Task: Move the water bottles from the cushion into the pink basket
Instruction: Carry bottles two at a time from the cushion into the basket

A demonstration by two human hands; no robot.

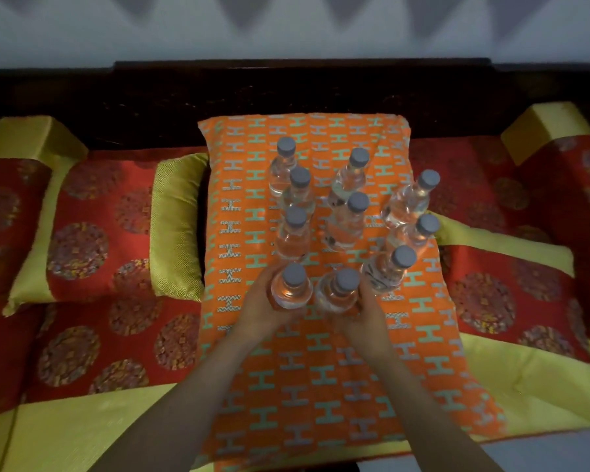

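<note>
Several clear water bottles with grey caps stand upright on an orange cushion (321, 369) patterned with H shapes. My left hand (258, 310) grips the nearest left bottle (292, 287) round its body. My right hand (363, 316) grips the bottle (341, 291) beside it. Both held bottles stand at the front of the group, near a third bottle (389, 269) to the right. The pink basket is not in view.
The cushion lies on a red and yellow bed cover (92, 352). A red and yellow pillow (82, 226) lies to the left, another (511, 277) to the right. Yellow bolsters (34, 137) (542, 131) sit at the back corners before a dark headboard (300, 86).
</note>
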